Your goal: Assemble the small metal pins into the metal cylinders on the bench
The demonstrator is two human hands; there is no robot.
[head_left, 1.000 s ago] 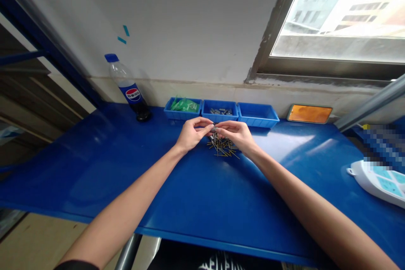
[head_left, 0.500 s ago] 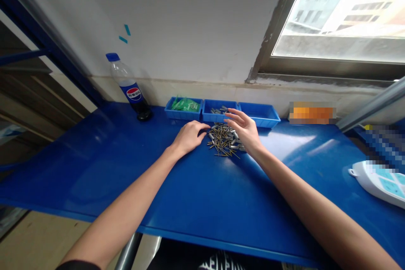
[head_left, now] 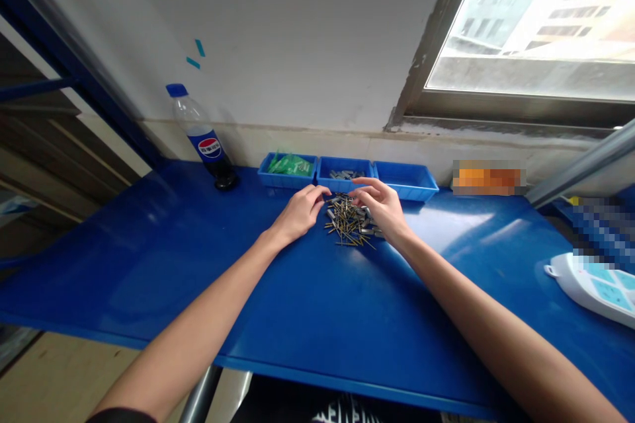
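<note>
- Head view: the left hand (head_left: 299, 211) and the right hand (head_left: 381, 206) flank a pile of small metal pins (head_left: 350, 222) that lies on the blue desk (head_left: 297, 297), towards its far edge and about midway along it.
- The pile sits between the two hands. It lies to the right of the left hand's grip and to the left of, and partly under, the right hand's grip.
- The left fingertips (head_left: 322, 192) touch or nearly touch the pile's far left edge. The right hand arches over its far right side and looks the closer of the two.
- The pins point every way, crossing one another, so the heap has no single long axis.
- Left grip: thumb and forefinger are drawn together, but I cannot tell whether a pin is between them.
- Right grip: the fingers are curled loosely, and I cannot tell if anything is pinched.
- Just behind the hands, along the far edge, stand three blue trays: one with green packets (head_left: 287, 168), a middle tray with metal pieces (head_left: 346, 176), and a right tray (head_left: 405, 180).
- A Pepsi bottle (head_left: 202, 137) stands near the far left corner.
</note>
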